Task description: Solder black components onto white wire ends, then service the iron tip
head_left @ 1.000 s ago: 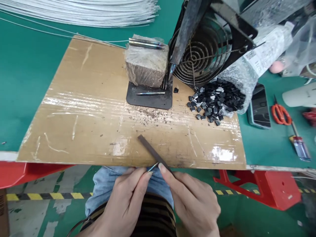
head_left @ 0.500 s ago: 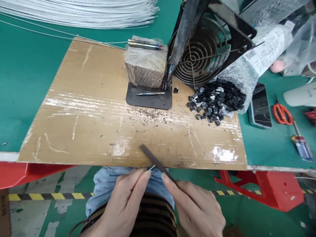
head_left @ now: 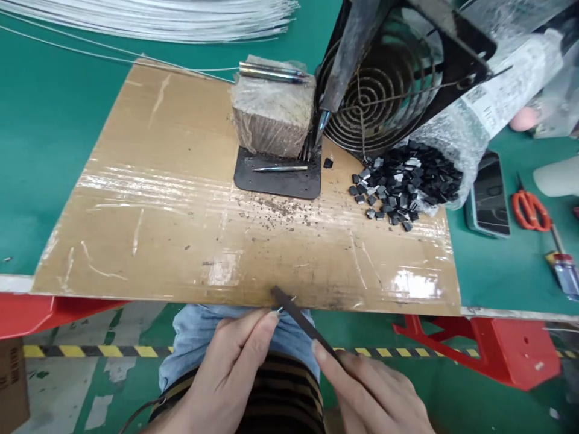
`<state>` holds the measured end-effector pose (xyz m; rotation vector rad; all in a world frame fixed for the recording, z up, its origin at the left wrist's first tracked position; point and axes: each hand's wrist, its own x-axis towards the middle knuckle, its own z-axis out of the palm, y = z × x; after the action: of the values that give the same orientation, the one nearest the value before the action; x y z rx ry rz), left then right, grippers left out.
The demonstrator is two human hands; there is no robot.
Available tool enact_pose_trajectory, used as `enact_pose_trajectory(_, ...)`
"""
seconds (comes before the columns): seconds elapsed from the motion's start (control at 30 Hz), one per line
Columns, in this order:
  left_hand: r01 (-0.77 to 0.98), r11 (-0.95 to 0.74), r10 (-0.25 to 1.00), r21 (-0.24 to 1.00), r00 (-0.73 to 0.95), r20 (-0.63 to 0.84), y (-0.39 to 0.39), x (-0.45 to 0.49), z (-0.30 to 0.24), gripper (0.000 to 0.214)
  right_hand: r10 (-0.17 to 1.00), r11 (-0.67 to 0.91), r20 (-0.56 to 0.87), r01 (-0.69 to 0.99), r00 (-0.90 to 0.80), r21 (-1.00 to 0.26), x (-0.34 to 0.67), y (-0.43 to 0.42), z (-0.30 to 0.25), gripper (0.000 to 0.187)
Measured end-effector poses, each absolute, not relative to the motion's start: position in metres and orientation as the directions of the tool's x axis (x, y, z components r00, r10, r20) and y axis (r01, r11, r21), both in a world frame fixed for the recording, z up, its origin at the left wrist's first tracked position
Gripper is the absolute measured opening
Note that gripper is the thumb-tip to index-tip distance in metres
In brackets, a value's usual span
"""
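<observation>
Near the cardboard's front edge, my left hand (head_left: 242, 355) pinches a thin shiny metal soldering tip (head_left: 280, 310) between thumb and fingers; most of it is hidden in the grip. A dark flat file (head_left: 301, 319) lies across the tip's end, its near part gripped by my right hand (head_left: 373, 386). The file slants from upper left to lower right. Similar metal tips (head_left: 274, 72) rest on a plastic-wrapped block (head_left: 274, 117), and a single tip (head_left: 280, 169) lies on the dark plate (head_left: 246, 184) in front of it.
A soldering iron (head_left: 344, 66) leans tip-down before a fan with a round grille (head_left: 362, 102). Small black parts (head_left: 407, 181) spill from a bag at right. Beyond lie a phone (head_left: 488, 193), orange-handled scissors (head_left: 529, 211) and a screwdriver (head_left: 565, 271). White wires (head_left: 158, 18) lie at back left.
My right hand has drawn the file back toward the lower right, so less of it extends past the soldering tip. My left hand stays nearly in place. The view has shifted slightly.
</observation>
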<state>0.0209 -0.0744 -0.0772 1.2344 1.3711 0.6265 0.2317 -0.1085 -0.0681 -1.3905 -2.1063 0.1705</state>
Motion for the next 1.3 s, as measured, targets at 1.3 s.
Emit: enact_pose_trajectory(1.3,0.602,-0.282,0.950,0.747,0.284,0.129,-0.065,0.019,-0.082,0.028,0.867,0.449,0.425,0.776,-0.259,-0.442,0.229,-0.101,-0.070,0.032)
